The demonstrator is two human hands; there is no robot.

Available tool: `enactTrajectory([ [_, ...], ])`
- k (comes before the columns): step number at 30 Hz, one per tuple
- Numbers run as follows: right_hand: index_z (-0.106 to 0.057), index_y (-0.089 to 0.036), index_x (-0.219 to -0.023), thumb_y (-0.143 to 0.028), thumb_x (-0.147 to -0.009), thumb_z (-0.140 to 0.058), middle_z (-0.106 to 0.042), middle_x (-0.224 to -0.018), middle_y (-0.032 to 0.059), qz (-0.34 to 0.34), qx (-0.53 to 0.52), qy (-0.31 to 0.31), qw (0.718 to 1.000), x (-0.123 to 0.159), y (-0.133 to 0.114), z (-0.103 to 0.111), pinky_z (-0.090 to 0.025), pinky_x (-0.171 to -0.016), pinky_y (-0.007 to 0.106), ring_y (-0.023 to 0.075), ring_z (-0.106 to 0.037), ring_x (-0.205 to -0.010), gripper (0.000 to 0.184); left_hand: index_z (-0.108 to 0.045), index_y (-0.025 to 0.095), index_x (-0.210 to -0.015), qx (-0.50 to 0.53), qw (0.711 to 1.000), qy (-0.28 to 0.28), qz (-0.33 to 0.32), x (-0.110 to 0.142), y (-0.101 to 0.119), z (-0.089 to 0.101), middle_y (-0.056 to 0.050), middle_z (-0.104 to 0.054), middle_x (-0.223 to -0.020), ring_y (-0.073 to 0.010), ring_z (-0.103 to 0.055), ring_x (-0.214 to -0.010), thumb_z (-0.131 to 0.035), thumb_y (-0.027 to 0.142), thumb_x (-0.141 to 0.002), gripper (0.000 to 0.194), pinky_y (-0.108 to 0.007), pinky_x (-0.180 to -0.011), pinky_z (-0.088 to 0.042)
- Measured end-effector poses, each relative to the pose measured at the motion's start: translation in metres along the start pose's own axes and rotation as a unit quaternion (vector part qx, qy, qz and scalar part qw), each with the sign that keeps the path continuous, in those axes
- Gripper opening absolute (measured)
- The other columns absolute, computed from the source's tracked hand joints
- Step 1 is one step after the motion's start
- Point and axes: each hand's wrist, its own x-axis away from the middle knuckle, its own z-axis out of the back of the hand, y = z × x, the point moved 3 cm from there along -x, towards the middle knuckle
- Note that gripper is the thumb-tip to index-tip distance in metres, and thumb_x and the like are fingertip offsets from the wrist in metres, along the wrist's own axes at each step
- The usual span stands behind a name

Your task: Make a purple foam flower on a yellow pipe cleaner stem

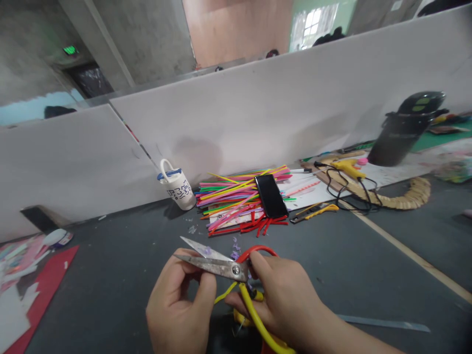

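My right hand (285, 290) grips a pair of scissors (221, 268) with one red and one yellow handle. The blades stand apart and point to the left, with small purple bits on them. Just under the blades, my left hand (184, 305) is closed, thumb against the curled fingers. What it pinches is hidden. A thin yellow strip (225, 293) shows between the two hands, below the scissors' pivot. More purple scraps (235, 243) lie on the dark table beyond the blades. Something yellow, partly covered by my right hand, sits beneath it.
Behind lie coloured fuzzy stems (228, 196) with a phone (272, 195) on them. Left of these stands a white cup (180, 189). A utility knife (313, 212), a yellow glue gun (348, 168) with its cord and a black bin (400, 135) are at right. Red paper (47, 305) lies left.
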Motion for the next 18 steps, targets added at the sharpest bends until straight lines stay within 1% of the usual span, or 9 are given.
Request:
enactTrajectory([
  [2, -0.055, -0.017, -0.071, -0.065, -0.085, -0.040, -0.064, -0.056, 0.0055, 0.007, 0.003, -0.006, 1.000, -0.002, 0.001, 0.001, -0.023, -0.046, 0.028, 0.0204, -0.060, -0.047, 0.051, -0.064, 0.024, -0.065, -0.005, 1.000, -0.005, -0.019, -0.001, 0.001, 0.000, 0.005, -0.063, -0.069, -0.0118, -0.058, -0.065, -0.060, 0.010, -0.068, 0.015, -0.019, -0.063, -0.047],
  [4, -0.055, -0.018, -0.070, -0.063, -0.086, -0.039, -0.063, -0.054, 0.0049, -0.012, 0.000, -0.029, 1.000, -0.004, 0.004, 0.003, -0.022, -0.046, 0.027, 0.0190, -0.057, -0.045, 0.050, -0.061, 0.023, -0.062, 0.006, 0.999, -0.021, -0.044, -0.003, 0.003, -0.002, 0.005, -0.061, -0.067, -0.0118, -0.056, -0.064, -0.060, 0.010, -0.070, 0.015, -0.019, -0.061, -0.046],
  [6, -0.053, -0.020, -0.068, -0.062, -0.083, -0.045, -0.061, -0.053, 0.0021, -0.049, -0.023, -0.071, 0.996, -0.007, 0.008, 0.007, -0.021, -0.045, 0.025, 0.0163, -0.053, -0.044, 0.045, -0.058, 0.023, -0.062, 0.023, 0.998, -0.034, -0.046, -0.005, 0.004, -0.003, 0.004, -0.058, -0.067, -0.0117, -0.054, -0.062, -0.060, 0.011, -0.072, 0.015, -0.019, -0.057, -0.044],
  [8, -0.051, -0.020, -0.069, -0.060, -0.078, -0.055, -0.059, -0.055, -0.0007, -0.075, -0.057, -0.105, 0.990, -0.009, 0.008, 0.011, -0.022, -0.046, 0.023, 0.0139, -0.049, -0.045, 0.040, -0.059, 0.022, -0.064, 0.038, 0.998, -0.042, -0.021, -0.007, 0.003, -0.003, 0.004, -0.057, -0.068, -0.0117, -0.053, -0.060, -0.061, 0.014, -0.073, 0.012, -0.020, -0.054, -0.043],
  [10, -0.050, -0.021, -0.071, -0.058, -0.071, -0.064, -0.058, -0.059, -0.0018, -0.084, -0.081, -0.118, 0.986, -0.011, 0.007, 0.015, -0.023, -0.047, 0.022, 0.0132, -0.046, -0.049, 0.040, -0.061, 0.022, -0.066, 0.049, 0.997, -0.052, 0.016, -0.008, 0.001, -0.002, 0.004, -0.058, -0.067, -0.0116, -0.052, -0.058, -0.062, 0.017, -0.074, 0.009, -0.020, -0.053, -0.042],
  [12, -0.049, -0.021, -0.071, -0.056, -0.065, -0.070, -0.055, -0.060, -0.0026, -0.091, -0.104, -0.119, 0.983, -0.011, 0.005, 0.017, -0.023, -0.048, 0.022, 0.0128, -0.043, -0.050, 0.041, -0.063, 0.021, -0.066, 0.072, 0.992, -0.081, 0.068, -0.008, -0.002, -0.003, 0.004, -0.057, -0.061, -0.0112, -0.051, -0.055, -0.063, 0.019, -0.074, 0.008, -0.020, -0.051, -0.042],
  [13, -0.049, -0.021, -0.070, -0.053, -0.065, -0.070, -0.054, -0.060, -0.0034, -0.099, -0.128, -0.121, 0.979, -0.011, 0.004, 0.017, -0.024, -0.048, 0.022, 0.0124, -0.042, -0.050, 0.039, -0.063, 0.020, -0.065, 0.095, 0.986, -0.099, 0.099, -0.008, -0.004, -0.005, 0.004, -0.056, -0.059, -0.0108, -0.050, -0.053, -0.064, 0.020, -0.073, 0.008, -0.019, -0.051, -0.042],
  [15, -0.047, -0.021, -0.068, -0.043, -0.071, -0.066, -0.049, -0.058, -0.0051, -0.118, -0.214, -0.124, 0.962, -0.012, 0.004, 0.016, -0.027, -0.048, 0.021, 0.0113, -0.040, -0.051, 0.029, -0.063, 0.019, -0.067, 0.158, 0.963, -0.139, 0.169, -0.008, -0.009, -0.009, 0.004, -0.057, -0.058, -0.0096, -0.051, -0.051, -0.066, 0.022, -0.072, 0.007, -0.018, -0.049, -0.042],
  [18, -0.047, -0.020, -0.066, -0.025, -0.075, -0.055, -0.046, -0.057, -0.0058, -0.143, -0.357, -0.104, 0.917, -0.016, 0.008, 0.017, -0.035, -0.050, 0.020, 0.0102, -0.043, -0.053, 0.014, -0.063, 0.018, -0.069, 0.247, 0.904, -0.228, 0.263, -0.005, -0.015, -0.021, 0.003, -0.059, -0.059, -0.0078, -0.051, -0.049, -0.068, 0.023, -0.071, 0.007, -0.017, -0.047, -0.041],
])
